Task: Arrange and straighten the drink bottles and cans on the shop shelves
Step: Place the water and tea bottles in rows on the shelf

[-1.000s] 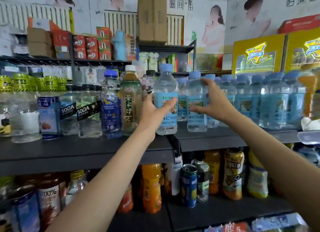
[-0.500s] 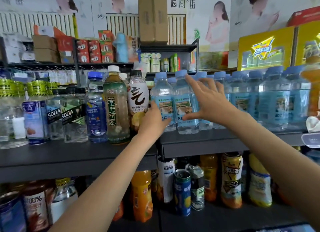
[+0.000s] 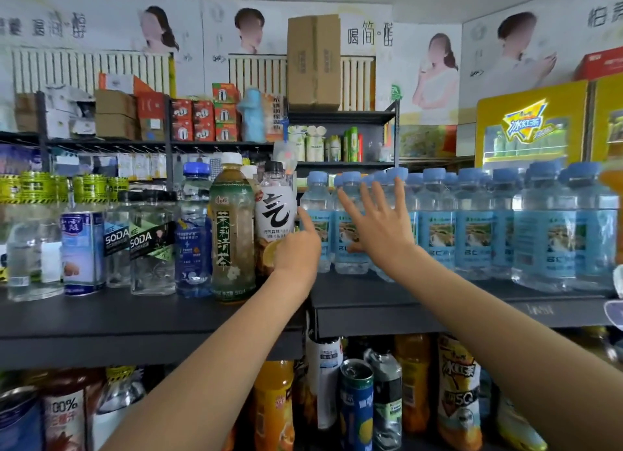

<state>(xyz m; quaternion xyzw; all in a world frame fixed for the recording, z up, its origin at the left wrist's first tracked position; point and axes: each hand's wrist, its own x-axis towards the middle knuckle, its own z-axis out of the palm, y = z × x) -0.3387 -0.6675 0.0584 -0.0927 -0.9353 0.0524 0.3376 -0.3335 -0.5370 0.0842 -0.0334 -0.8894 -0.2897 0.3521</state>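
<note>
- Our right hand (image 3: 377,221) is spread wide, fingers straight, in front of the row of water bottles (image 3: 472,228); we judge the palm is there to push several of them level at one time, but we cannot tell if it truly touches them.
- Our left hand (image 3: 296,248) has its thumb pointing up along the leftmost water bottle (image 3: 315,221); the other fingers are hidden behind the hand, so we cannot tell if they grip the bottle or only lean on it. It seems to steady the end of the row.
- The upper shelf (image 3: 151,319) carries the task's drinks: the blue-capped water bottles stand close together on the right half, labels facing us, which is probably the wanted order.
- On the left half are mixed drinks, among them a tall green tea bottle (image 3: 232,228) and a white-labelled bottle (image 3: 274,214) just beside our left hand, then two soda bottles (image 3: 135,245).
- The lower shelf (image 3: 465,322) holds orange bottles and a small blue can (image 3: 356,403), some leaning; in our judgement these are not yet straightened.
</note>
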